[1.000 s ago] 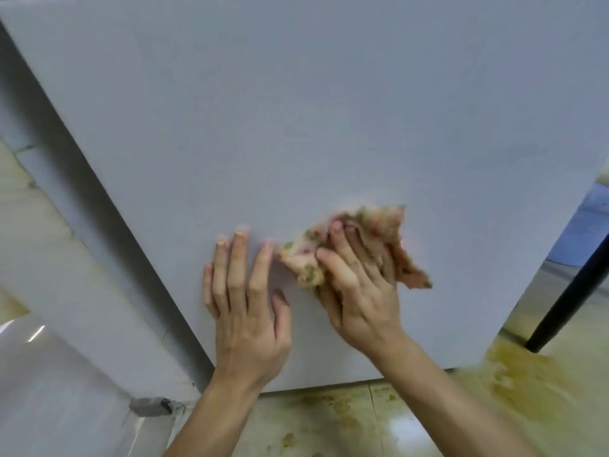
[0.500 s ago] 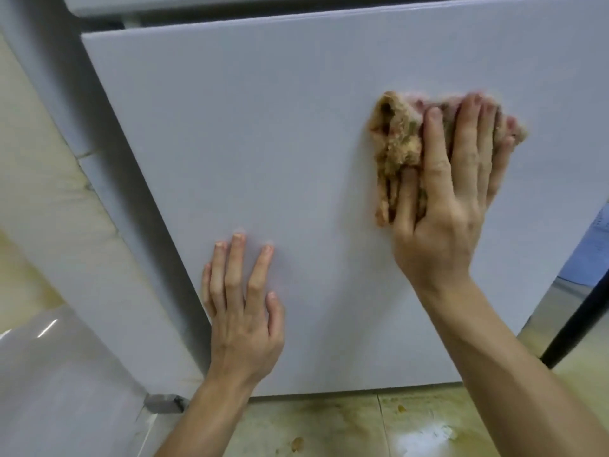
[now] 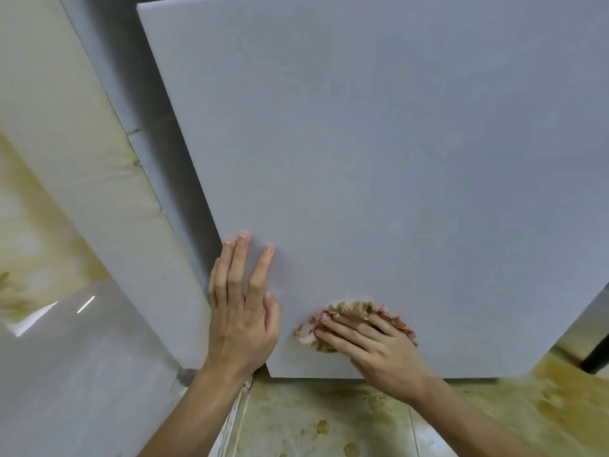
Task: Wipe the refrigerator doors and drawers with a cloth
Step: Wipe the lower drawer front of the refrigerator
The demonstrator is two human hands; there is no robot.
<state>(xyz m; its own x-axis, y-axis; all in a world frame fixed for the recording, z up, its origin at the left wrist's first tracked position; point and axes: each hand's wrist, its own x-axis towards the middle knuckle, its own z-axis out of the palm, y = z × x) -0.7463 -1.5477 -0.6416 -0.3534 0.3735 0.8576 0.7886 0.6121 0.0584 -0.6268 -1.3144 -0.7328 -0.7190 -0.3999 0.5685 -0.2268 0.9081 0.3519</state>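
Door pale grey, floor stained — tiled

Bare forearms, left grip and right grip with slender fingers, short nails.

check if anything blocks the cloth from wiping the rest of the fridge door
Nothing visible upward: the door is bare above the cloth, pressed near its bottom edge by the right hand. Only the left hand, flat beside it, would block a leftward sweep.
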